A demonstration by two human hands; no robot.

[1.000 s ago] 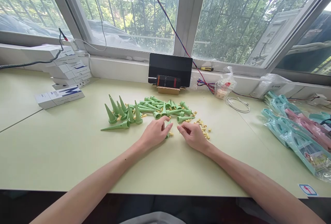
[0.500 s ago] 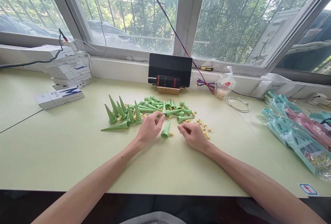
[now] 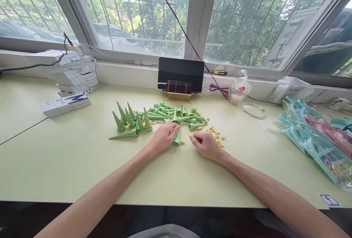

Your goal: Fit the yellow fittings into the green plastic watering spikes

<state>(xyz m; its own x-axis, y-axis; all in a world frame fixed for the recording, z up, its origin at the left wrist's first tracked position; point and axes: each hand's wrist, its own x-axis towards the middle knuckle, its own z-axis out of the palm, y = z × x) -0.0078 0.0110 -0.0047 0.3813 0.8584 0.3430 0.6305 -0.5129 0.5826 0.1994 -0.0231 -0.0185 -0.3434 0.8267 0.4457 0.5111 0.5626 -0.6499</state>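
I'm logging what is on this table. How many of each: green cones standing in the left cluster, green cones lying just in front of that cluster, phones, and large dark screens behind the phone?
Standing green cones: 6
Lying green cone: 1
Phone: 1
Large dark screen: 1
Total: 9

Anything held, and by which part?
Cannot tell: the left hand is at the narrow end of a green spike, grip unclear. Right hand curled, nothing visible.

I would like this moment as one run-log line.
left hand: at narrow end of green cone, contact unclear | right hand: curled beside yellow pieces, grip unclear | nearby: upright green cones, phone
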